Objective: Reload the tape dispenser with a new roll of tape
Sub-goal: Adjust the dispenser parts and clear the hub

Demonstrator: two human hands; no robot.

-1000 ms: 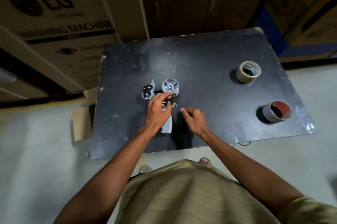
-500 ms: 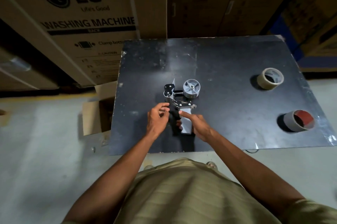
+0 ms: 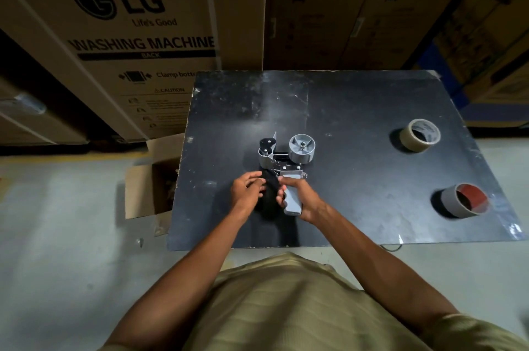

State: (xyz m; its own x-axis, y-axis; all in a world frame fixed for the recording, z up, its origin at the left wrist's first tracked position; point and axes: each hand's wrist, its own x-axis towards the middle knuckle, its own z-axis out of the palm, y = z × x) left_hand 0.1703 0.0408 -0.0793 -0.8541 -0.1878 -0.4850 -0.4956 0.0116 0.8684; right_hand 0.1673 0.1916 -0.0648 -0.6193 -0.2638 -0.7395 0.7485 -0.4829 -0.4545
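1. Far right on the black table [image 3: 357, 110] sit a beige tape roll [image 3: 420, 135] and a red-cored roll [image 3: 465, 200].
2. The right hand [image 3: 303, 197] grips the tape dispenser [image 3: 286, 162] handle at centre; the left hand [image 3: 246, 190] hovers beside it, fingers loosely curled, empty.

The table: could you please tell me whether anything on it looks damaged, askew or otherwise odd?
Nothing is spilled or broken. The table is scuffed, with a chipped far left corner. The dispenser has a bare hub, as expected before reloading; the right hand grips its handle. Both rolls lie on their sides.
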